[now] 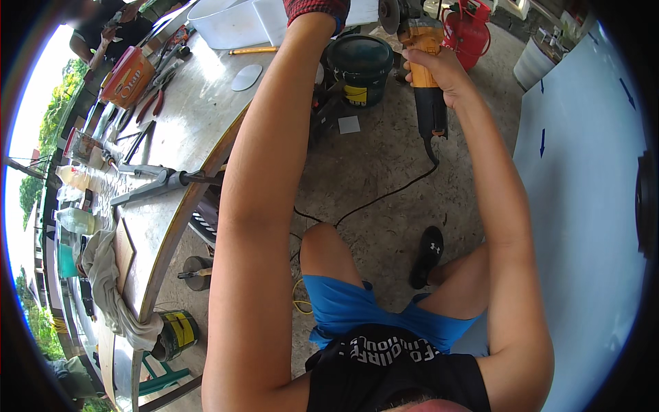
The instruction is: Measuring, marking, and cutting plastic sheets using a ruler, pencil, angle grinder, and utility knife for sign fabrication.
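**A:** Where is the tool right now?

**B:** You hold the angle grinder out in front of you, near the top of the view, above the concrete floor. Your right hand is wrapped tight around its yellow and black body, fingers curled closed on it. The disc end points away from you toward the top edge, and the black tail end points back toward you.

**A:** And the cord?

**B:** The black cable drops from the tail of the grinder and trails across the floor toward your bare knee.

**A:** What about your other hand?

**B:** Your left arm reaches straight up the middle of the picture, and the left hand is under a red checked cloth at the top edge. I cannot tell whether it is spread or closed, or what it touches.

**A:** What lies around you?

**B:** Just beyond your left forearm stands a dark green bucket with a yellow label. A red gas cylinder stands beside the grinder's head, to its right. On your left runs a long metal workbench with red-handled pliers, an orange box and a grey oval disc lying on it. A white tub sits at the far end of the bench. On your right a large pale blue sheet fills the side of the view. A black shoe rests on the floor by your leg.
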Demonstrator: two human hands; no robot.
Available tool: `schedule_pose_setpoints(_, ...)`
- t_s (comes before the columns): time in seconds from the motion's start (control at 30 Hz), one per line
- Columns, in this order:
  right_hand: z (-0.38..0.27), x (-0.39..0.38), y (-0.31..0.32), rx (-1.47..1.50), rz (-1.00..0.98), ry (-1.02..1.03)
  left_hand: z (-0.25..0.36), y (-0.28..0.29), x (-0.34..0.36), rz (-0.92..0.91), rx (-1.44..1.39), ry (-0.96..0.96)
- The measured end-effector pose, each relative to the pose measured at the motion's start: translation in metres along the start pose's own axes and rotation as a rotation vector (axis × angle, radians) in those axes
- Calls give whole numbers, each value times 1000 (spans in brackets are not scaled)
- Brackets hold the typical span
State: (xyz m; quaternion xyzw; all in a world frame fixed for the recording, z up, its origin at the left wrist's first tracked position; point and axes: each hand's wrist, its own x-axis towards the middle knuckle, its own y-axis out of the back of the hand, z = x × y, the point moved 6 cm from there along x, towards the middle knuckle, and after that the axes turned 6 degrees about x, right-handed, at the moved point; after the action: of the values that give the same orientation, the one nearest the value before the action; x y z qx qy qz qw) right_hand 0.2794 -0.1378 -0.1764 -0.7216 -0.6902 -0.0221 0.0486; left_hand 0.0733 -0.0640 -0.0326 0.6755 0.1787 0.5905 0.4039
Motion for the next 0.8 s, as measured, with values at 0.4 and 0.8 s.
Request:
schedule_pose_setpoints(0.4, 11, -3, 1, 2, 10, -15, 0, 2, -1, -6, 3, 0)
schedule_pose_setpoints(0.8, 42, -15, 3, 17, 21, -103, -1, 0, -1, -4, -57, 18)
